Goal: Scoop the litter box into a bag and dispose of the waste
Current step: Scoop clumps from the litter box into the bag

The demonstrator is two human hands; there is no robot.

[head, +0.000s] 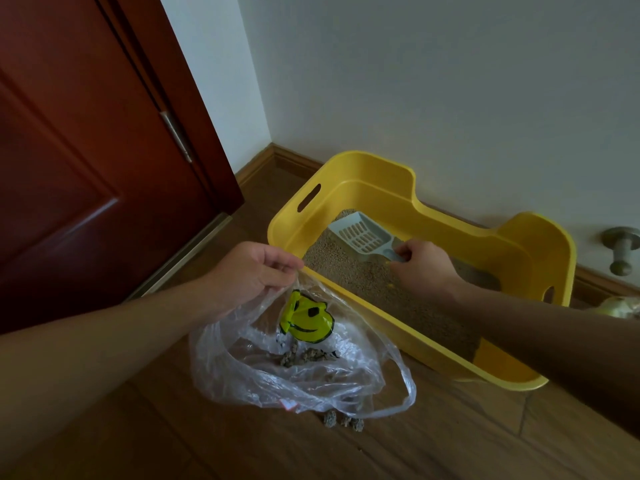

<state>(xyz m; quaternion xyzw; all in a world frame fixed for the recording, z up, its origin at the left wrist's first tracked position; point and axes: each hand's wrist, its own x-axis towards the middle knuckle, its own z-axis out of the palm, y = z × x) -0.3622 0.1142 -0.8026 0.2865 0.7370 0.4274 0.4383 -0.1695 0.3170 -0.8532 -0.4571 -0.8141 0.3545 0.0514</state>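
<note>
From where I stand, the job looks about midway. The right hand [422, 263] has its fingers curled round the handle end of the pale slotted scoop [363, 235]. The scoop's head sits low over the litter [360, 285] toward the far left corner of the box, and I see nothing in it, so I take this for the start of another pass, not a finished one.

The left hand [254, 275] pinches the edge of the clear plastic bag [242, 372] between thumb and curled fingers. It lifts that edge just beside the near rim of the yellow litter box [381, 168], so the mouth gapes toward the scoop. The rest of the bag slumps on the wooden floor [467, 441], its yellow smiley print crumpled.

Done so far: a few dark clumps [304, 356] lie inside the bag. Left to do, I would say, are the rest of the scooping, closing the bag and carrying it off. Some stray clumps [343, 420] also lie on the floor at the bag's near edge, seemingly outside it, and these will want picking up.

Further out, the box stands against the white wall [450, 81] in the corner. A dark red door [86, 150] is to the left and a metal doorstop [621, 249] to the right. Something pale lies at the right edge; I cannot tell what it is.
</note>
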